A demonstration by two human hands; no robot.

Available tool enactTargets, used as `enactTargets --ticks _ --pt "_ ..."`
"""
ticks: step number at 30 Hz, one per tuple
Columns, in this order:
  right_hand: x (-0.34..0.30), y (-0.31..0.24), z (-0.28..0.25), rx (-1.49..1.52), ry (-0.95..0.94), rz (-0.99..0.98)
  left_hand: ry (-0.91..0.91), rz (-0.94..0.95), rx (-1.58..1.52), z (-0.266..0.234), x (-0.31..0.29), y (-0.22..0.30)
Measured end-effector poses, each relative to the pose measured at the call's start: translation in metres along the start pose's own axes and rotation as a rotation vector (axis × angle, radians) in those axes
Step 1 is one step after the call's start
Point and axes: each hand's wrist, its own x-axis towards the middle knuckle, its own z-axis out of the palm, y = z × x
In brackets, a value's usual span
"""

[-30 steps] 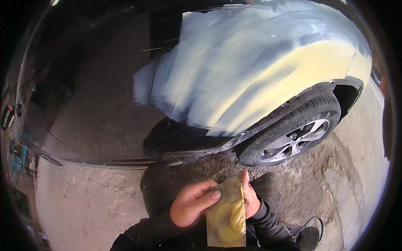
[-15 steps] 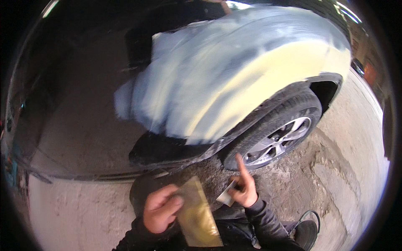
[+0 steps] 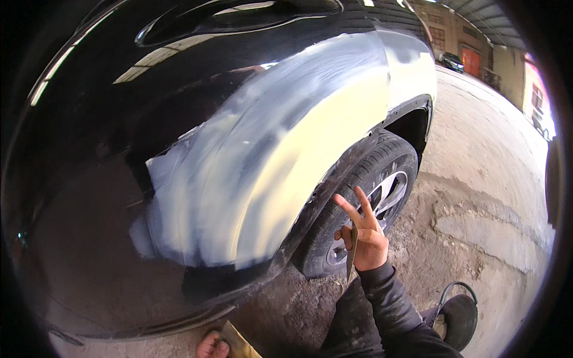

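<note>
My right hand (image 3: 371,246) is raised in front of the rear wheel, two fingers stretched out and apart. Between its thumb and other fingers it pinches a thin flat spreader (image 3: 351,259), seen nearly edge-on. At the lower edge, my left hand (image 3: 211,346) grips the side of a flat yellowish board (image 3: 237,342); the lower part of both is cut off. Facing me is a black car body (image 3: 77,238) with a broad patch of pale yellow and grey filler (image 3: 316,140) around the wheel arch. My hands do not appear to touch it.
The tyre (image 3: 316,241) stands under the arch, close to my right hand. A round dark object with a curved handle (image 3: 461,322) sits on the rough concrete floor (image 3: 477,149) at lower right. Another car (image 3: 452,61) and a red door (image 3: 471,60) are far off.
The view has shifted up and right along the car. My left hand and the board now sit lower in view. My right hand has risen, with a second finger stretched out and the spreader turned edge-on.
</note>
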Motion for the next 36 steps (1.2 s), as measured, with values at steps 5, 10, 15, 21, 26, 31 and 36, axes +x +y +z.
enactTargets --ticks 5,10,15,21,26,31,36 --pt "0.02 0.004 -0.011 0.22 -0.189 -0.026 -0.115 -0.043 0.02 -0.019 0.023 -0.029" --pt "0.042 -0.035 -0.007 0.573 -0.155 0.048 -0.177 0.037 0.143 -0.009 0.025 0.017" --pt "0.051 -0.07 0.009 0.781 -0.013 0.178 -0.392 -0.187 0.042 0.032 0.006 0.144" --pt "0.04 -0.08 0.021 0.9 0.02 0.232 -0.303 -0.329 0.066 0.097 -0.076 0.278" --pt "-0.006 -0.119 0.035 0.863 0.172 0.251 -0.192 -0.447 0.08 0.127 -0.156 0.361" --pt "-0.115 -0.183 0.052 0.455 0.573 0.565 -0.277 -0.377 -0.029 0.154 -0.252 0.411" --pt "-0.271 -0.238 0.076 0.654 0.238 0.39 -0.415 -0.084 0.233 0.189 -0.384 0.452"
